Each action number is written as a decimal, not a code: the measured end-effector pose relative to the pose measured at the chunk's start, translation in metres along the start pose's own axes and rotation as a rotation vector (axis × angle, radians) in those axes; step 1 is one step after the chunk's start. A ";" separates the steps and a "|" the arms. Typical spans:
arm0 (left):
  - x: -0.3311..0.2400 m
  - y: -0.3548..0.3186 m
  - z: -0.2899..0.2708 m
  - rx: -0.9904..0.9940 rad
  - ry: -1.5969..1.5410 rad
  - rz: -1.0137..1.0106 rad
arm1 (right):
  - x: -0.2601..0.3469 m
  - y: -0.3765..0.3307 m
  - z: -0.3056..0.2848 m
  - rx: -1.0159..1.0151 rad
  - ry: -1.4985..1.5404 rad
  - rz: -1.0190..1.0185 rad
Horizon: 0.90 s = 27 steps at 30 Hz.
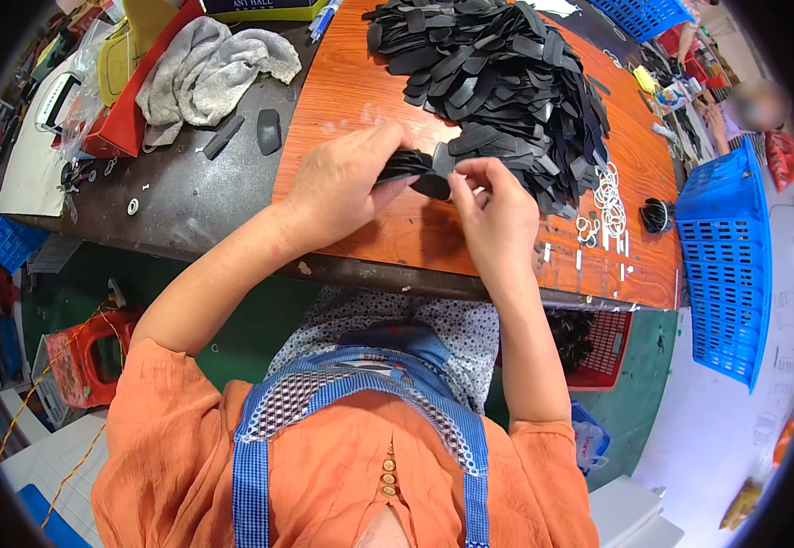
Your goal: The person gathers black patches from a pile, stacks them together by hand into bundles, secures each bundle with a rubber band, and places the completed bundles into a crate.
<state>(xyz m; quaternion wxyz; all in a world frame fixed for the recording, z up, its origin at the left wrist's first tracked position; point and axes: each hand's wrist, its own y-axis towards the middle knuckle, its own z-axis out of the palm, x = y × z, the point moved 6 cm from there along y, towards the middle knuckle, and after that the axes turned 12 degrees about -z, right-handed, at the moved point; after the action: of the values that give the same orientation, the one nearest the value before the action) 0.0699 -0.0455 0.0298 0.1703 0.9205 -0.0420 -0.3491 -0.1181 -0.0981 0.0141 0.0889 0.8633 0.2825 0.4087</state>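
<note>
My left hand (347, 178) grips a stack of thin black flat pieces (404, 164) above the orange wood board. The thumb and fingertips of my right hand (499, 215) are pinched at the edge of a rounded black piece (432, 186) beside that stack. Just beyond both hands lies a large heap of similar black strips (515, 100). White rubber bands (609, 205) are strewn to the right of the heap. Farther right sits a round black bundle (655, 216) with pale bands around it.
A grey rag (214, 68) lies at the far left by a red box (127, 123). Two loose black pieces (269, 132) rest on the dark table. A blue basket (725, 265) stands against the right side. Another person's arm (715, 123) shows at the far right.
</note>
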 end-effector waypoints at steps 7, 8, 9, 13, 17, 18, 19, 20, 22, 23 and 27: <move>-0.014 0.012 0.019 0.044 0.157 0.399 | 0.008 0.001 0.014 0.002 -0.343 -0.176; -0.011 0.011 0.019 0.043 0.157 0.397 | 0.008 0.001 0.017 0.010 -0.289 -0.181; -0.012 0.012 0.023 0.076 0.149 0.417 | 0.007 -0.001 0.016 0.016 -0.244 -0.180; -0.010 0.009 0.027 0.221 0.294 0.361 | 0.009 -0.004 0.015 0.143 -0.088 -0.061; -0.016 0.005 0.027 0.310 0.321 0.284 | -0.001 0.027 -0.014 0.010 -0.163 -0.332; -0.016 0.005 0.026 0.320 0.310 0.267 | 0.007 0.040 -0.021 0.025 -0.374 -0.400; -0.017 0.007 0.025 0.328 0.296 0.259 | 0.001 0.049 -0.022 0.039 -0.483 -0.471; -0.017 0.007 0.026 0.327 0.297 0.265 | -0.003 0.055 -0.021 0.055 -0.592 -0.540; -0.011 0.008 0.031 0.354 0.324 0.204 | -0.008 0.059 -0.014 0.103 -0.571 -0.522; -0.009 0.010 0.031 0.354 0.323 0.205 | -0.012 0.061 -0.010 0.154 -0.547 -0.498; -0.010 0.016 0.032 0.431 0.258 0.192 | -0.032 0.079 -0.047 -0.010 -0.150 -0.219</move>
<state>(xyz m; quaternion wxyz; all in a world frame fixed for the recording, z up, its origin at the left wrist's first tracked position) 0.0420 -0.0679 0.0194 0.0064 0.9643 -0.1803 -0.1939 -0.1370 -0.1842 0.0542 0.1582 0.8550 0.3657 0.3320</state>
